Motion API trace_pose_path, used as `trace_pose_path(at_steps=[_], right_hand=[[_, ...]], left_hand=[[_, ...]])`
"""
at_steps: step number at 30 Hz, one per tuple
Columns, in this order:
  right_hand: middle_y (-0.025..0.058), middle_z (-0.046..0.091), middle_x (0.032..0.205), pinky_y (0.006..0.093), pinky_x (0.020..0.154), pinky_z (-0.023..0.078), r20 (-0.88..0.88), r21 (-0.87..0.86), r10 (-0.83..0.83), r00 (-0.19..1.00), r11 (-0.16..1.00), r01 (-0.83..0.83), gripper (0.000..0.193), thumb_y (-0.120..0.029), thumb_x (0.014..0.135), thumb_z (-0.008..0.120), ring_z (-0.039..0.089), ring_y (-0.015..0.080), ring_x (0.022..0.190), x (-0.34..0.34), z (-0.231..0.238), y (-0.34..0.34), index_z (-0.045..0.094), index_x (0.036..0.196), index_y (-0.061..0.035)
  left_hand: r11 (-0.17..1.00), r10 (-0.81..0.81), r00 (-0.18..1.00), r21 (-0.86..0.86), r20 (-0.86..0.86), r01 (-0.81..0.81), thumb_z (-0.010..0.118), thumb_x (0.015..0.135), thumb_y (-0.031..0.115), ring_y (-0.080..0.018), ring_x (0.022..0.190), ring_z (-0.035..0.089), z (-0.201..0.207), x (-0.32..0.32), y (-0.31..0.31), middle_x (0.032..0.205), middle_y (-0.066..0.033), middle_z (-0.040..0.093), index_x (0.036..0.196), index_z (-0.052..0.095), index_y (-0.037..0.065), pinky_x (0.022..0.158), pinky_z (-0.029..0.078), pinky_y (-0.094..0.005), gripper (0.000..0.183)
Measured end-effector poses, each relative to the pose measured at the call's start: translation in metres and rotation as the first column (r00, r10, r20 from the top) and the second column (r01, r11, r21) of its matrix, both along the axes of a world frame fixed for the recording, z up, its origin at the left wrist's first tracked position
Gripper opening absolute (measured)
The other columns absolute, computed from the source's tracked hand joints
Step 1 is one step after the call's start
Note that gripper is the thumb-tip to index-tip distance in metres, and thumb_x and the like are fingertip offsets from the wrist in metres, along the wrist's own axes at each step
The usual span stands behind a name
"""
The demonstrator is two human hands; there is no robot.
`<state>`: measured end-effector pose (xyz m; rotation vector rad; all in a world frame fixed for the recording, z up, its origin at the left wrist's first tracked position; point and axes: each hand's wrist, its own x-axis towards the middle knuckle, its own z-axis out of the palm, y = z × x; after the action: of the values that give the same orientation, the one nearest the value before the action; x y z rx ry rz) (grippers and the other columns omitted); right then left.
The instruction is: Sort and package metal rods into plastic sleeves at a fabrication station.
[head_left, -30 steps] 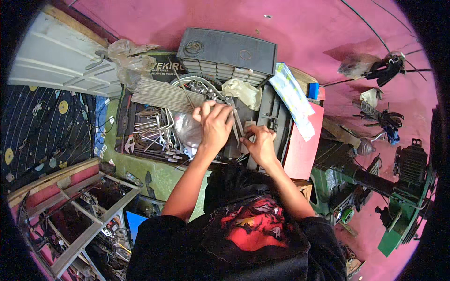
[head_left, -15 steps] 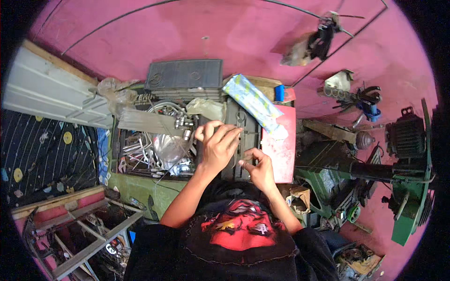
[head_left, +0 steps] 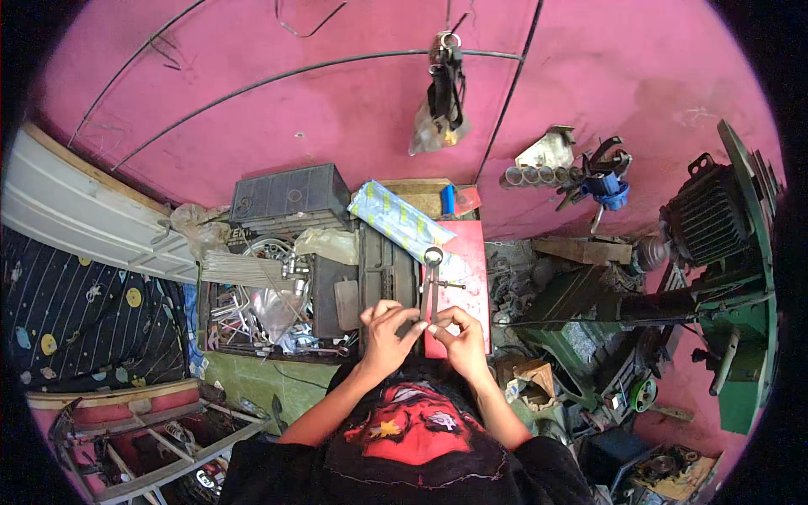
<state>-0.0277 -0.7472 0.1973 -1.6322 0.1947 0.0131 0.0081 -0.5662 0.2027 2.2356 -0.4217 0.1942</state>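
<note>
Between my two hands stands a metal spring caliper [head_left: 432, 282], its round bow at the far end and a threaded cross screw sticking out to the right. My left hand [head_left: 389, 337] has thumb and forefinger closed at the near end of its legs, from the left side. From the other side, my right hand [head_left: 459, 337] pinches the same near end between thumb and fingers. My fingers hide the tips of the legs. Beneath the caliper lies a red panel [head_left: 463, 261], next to a dark open case [head_left: 376, 273].
A blue-and-yellow packet [head_left: 400, 219] lies behind my hands. To the left, wrenches and sockets fill a tool tray [head_left: 273, 307], with a grey cabinet [head_left: 290, 198] behind. At the right stands a green machine [head_left: 572, 316] with a motor [head_left: 711, 219].
My view has shifted, showing more wall. Both hands have come nearer to my body with the caliper. My left hand has moved from its screw area down to the near end, beside my right hand.
</note>
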Motion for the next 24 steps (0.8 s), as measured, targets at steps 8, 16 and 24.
trace_pose_path(at_steps=[8,16,24], right_hand=[[0.0057,0.074,0.089,0.0311,0.086,0.053,0.014,-0.025,0.012,1.000,1.000,-0.012,0.014,0.001,0.090,0.081,0.067,0.0136,0.087,0.003,0.008,-0.041,0.074,0.102,0.0015],[0.0099,0.073,0.095,0.0333,0.087,0.053,0.117,0.014,0.053,0.992,0.998,-0.055,0.019,-0.001,0.088,0.083,0.068,0.0172,0.090,0.038,0.040,-0.060,0.075,0.105,0.0031],[0.0058,0.071,0.101,0.0285,0.085,0.050,0.275,0.041,0.037,0.961,0.998,-0.050,0.019,0.004,0.091,0.081,0.062,0.0126,0.091,0.075,0.106,-0.062,0.075,0.110,0.0033]], left_hand=[[0.993,-0.072,0.959,-0.105,-0.273,0.045,0.086,0.088,0.035,-0.0227,0.105,0.068,-0.003,0.000,-0.029,0.097,-0.0027,0.076,0.103,0.081,0.012,0.100,0.039,-0.0434,0.028],[0.989,0.025,0.989,-0.140,-0.146,-0.046,0.088,0.085,0.020,-0.0274,0.092,0.071,0.038,0.011,-0.050,0.095,-0.0100,0.073,0.099,0.081,0.004,0.085,0.054,-0.0398,0.023],[0.972,0.039,0.999,-0.231,-0.021,-0.042,0.088,0.086,0.022,-0.0226,0.100,0.068,0.108,0.049,-0.056,0.095,-0.0050,0.073,0.098,0.083,0.009,0.098,0.044,-0.0394,0.018]])
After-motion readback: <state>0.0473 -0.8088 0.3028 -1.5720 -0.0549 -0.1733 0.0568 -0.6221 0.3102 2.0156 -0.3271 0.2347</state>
